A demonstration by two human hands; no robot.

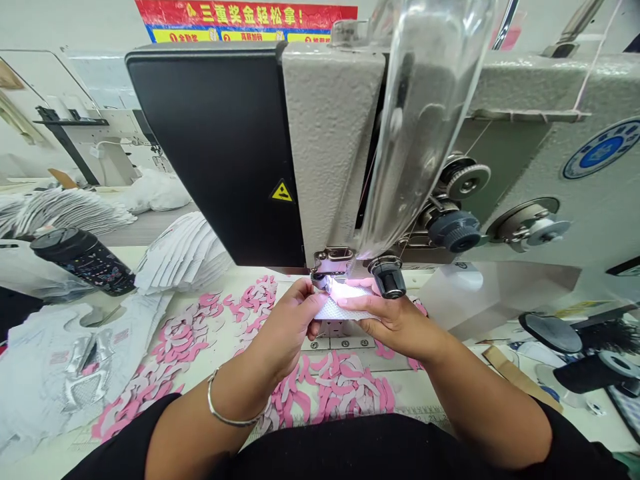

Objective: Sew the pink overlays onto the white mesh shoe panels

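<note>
A white textured fabric piece (336, 309) lies under the needle area of a large sewing machine (330, 147), lit brightly by its lamp. My left hand (295, 317) pinches the piece's left edge between thumb and fingers, close to the presser foot (321, 279). On the right side, my right hand (393, 321) grips the same piece, its index finger stretched along the top and the thumb below. Glare washes out the fabric right at the needle. Below and around the hands are many pink and white curved fabric scraps (340, 387).
White cut panels (183, 253) are stacked at the left, beside a black patterned tumbler (83, 260). More white pieces with silver parts (87, 367) lie nearer. At right are a black thread spool (590, 373) and a brush (613, 333). A clear tube (425, 113) hangs before the machine head.
</note>
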